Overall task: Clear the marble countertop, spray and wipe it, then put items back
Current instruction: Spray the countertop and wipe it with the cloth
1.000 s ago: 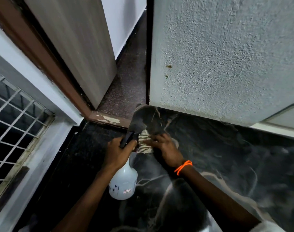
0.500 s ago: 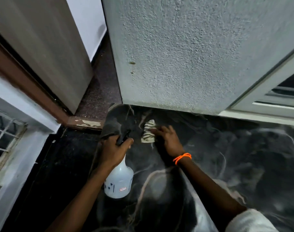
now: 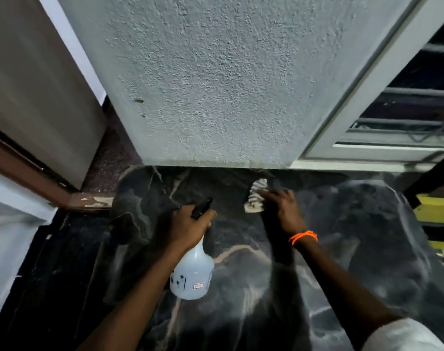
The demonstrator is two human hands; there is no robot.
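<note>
The black marble countertop (image 3: 355, 249) with pale veins fills the lower half of the head view. My left hand (image 3: 188, 226) grips the black trigger head of a translucent white spray bottle (image 3: 193, 274), which hangs tilted toward me above the marble. My right hand (image 3: 281, 209), with an orange thread band at the wrist, presses a striped white-and-grey cloth (image 3: 255, 196) flat on the marble close to the wall's foot. Most of the cloth is hidden under the fingers.
A rough grey-white wall (image 3: 216, 84) rises right behind the counter. A brown door frame (image 3: 26, 171) and a grey door stand at left. A barred window (image 3: 405, 117) sits at upper right, and yellow items (image 3: 436, 211) lie beyond the counter's right edge.
My right hand has slid the cloth rightward along the foot of the wall. The left hand keeps hold of the bottle, and the view has swung to the right.
</note>
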